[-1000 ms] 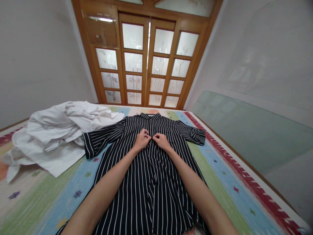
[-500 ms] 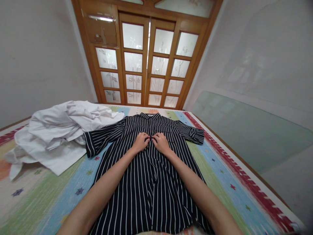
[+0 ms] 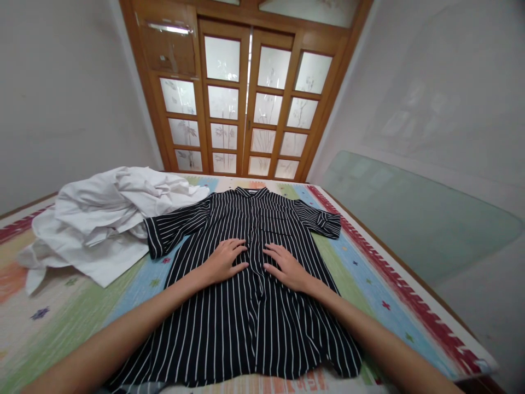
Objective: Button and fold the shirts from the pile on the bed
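Observation:
A black shirt with white stripes (image 3: pixel 229 328) lies spread front side up, its collar at the far end and its sleeves out to both sides. Over the middle of its front, left of the button placket, is my left hand (image 3: pixel 225 261), fingers apart and holding nothing. My right hand (image 3: pixel 287 267) mirrors it on the other side of the placket, also open, with its fingers stretched toward the centre. Both hands are at or just above the cloth; contact is hard to tell. Wrinkles run along the lower placket.
Crumpled white cloth (image 3: pixel 98 219) lies to the left, touching the shirt's left sleeve. Underneath is a colourful striped cover (image 3: pixel 381 328) with small flower shapes. Walls stand on both sides, a pale green panel (image 3: pixel 414 213) on the right one. Wooden glass-paned doors (image 3: pixel 246 104) close the far end.
Both hands have come nearer to me, down the shirt front, and moved apart. Their fingertips were pinched together at the placket; now the fingers are spread and the placket is free.

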The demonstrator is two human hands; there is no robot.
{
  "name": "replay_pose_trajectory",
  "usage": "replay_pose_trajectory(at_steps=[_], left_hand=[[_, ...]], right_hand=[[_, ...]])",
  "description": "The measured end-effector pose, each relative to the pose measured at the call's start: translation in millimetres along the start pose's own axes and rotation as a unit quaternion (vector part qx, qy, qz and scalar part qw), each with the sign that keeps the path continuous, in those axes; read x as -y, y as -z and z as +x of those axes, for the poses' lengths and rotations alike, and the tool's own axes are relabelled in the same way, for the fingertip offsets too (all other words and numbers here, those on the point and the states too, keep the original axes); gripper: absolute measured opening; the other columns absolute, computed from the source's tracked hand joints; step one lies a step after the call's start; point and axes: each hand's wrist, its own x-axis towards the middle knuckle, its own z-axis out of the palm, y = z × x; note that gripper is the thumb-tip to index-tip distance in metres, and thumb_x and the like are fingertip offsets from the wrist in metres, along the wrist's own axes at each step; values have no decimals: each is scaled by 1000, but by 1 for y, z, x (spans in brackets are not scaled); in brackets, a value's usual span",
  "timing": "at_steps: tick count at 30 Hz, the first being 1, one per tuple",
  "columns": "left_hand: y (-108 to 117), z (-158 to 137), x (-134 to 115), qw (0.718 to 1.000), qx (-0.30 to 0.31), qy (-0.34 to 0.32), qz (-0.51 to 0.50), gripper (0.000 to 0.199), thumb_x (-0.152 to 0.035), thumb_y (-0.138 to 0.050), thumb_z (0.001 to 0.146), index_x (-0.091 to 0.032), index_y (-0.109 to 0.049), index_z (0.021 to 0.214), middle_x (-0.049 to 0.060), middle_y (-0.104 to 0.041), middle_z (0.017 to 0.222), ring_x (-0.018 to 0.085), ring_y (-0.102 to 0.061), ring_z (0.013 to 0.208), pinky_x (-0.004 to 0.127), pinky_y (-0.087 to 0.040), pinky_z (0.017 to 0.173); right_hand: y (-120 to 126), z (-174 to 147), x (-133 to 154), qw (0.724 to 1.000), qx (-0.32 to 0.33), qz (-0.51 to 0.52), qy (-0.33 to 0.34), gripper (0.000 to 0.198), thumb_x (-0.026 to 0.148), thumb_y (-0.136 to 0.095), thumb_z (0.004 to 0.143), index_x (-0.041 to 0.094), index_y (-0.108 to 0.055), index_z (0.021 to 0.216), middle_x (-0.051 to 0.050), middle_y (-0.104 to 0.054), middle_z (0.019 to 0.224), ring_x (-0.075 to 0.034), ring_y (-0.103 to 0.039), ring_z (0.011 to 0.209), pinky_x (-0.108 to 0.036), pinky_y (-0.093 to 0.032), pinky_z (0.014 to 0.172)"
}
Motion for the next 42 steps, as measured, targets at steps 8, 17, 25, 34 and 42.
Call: replay_pose_trajectory(at_steps=[8, 17, 25, 34, 42], left_hand=[[23, -23, -50, 984, 126, -82, -93, 22, -39, -66, 83, -18, -63, 81, 2, -63, 81, 17, -58, 76, 30, -44, 73], [23, -33, -73, 972, 186, -71, -122, 11, -25, -60, 86, -18, -60, 77, 0, -61, 71, 14, -54, 65, 27, -41, 68], [34, -34, -80, 948, 226, -119, -192, 7, -23, -59, 86, -19, -60, 81, 1, -61, 82, 15, -56, 79, 28, -44, 79], [36, -18, -63, 966, 208, -100, -113, 16, -27, -60, 85, -18, -62, 72, 1, -62, 73, 15, -57, 70, 28, -45, 71], [14, 24, -13, 994, 70, 83, -30, 19, -16, -47, 85, -16, -66, 84, 7, -69, 86, 19, -63, 79, 31, -48, 74]], right_hand=[[18, -23, 64, 992, 94, 10, 88, 38, 49, -55, 92, 20, -65, 116, -5, -64, 93, -17, -59, 79, -28, -43, 69], [15, -19, 62, 995, 14, 101, 11, 32, 27, -57, 87, 18, -47, 58, 4, -48, 56, -9, -42, 53, -24, -28, 57], [31, -20, 58, 980, 2, 197, 9, 16, 9, -58, 67, 20, -47, 71, 6, -46, 64, -9, -42, 57, -22, -32, 57], [33, 1, 54, 960, 62, 272, -30, 8, 26, -61, 84, 19, -59, 87, 3, -60, 70, -11, -54, 63, -24, -40, 61], [8, 58, 43, 992, 4, 57, -112, 19, 33, -65, 84, 18, -62, 73, -2, -66, 71, -15, -59, 68, -25, -37, 60]])
